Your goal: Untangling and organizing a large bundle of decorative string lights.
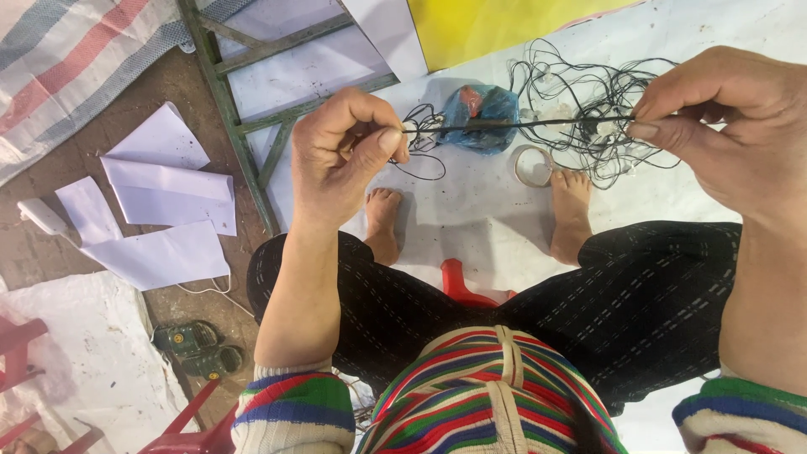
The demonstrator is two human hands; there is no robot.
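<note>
Two ends of one black wire (513,126) are what I see pinched taut: my left hand (340,155) at nine o'clock nips it between thumb and forefinger, my right hand (727,118) at three o'clock does likewise. Below it on the floor lie a wire tangle (588,92), a blue bag (479,118) and a tape roll (533,166).

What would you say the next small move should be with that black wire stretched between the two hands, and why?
Probably slide the right hand a little further along the black wire, drawing more of it free. The stretch between the right hand and the left hand is taut and straight, but beyond it the wire runs into a tangled heap on the white sheet, so the rest looks unsorted.
</note>
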